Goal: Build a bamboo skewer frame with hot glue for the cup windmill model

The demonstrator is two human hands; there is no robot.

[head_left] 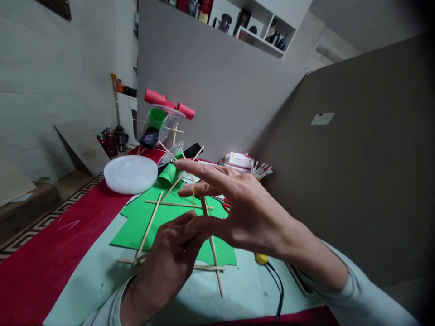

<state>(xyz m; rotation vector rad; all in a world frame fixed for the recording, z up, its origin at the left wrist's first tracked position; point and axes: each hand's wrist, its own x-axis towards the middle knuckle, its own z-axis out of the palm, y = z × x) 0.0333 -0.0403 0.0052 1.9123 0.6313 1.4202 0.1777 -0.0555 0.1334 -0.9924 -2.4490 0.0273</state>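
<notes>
My left hand is closed in a pinch beside a wooden stick, its fingertips partly covered by my right thumb. Above it, my right hand has its fingers stretched forward with a thin yellow rubber band pulled taut between them and the pinch. Around my hands stands a frame of thin wooden sticks, with one crossing stick at mid-height and a slanted stick on the left. What exactly the left fingertips press on is hidden.
Green sheets lie on the pale table covering. A round white plastic lid is at left. Behind are a green roll, red tubes, red-handled scissors and pens. A yellow-tipped black cable lies right.
</notes>
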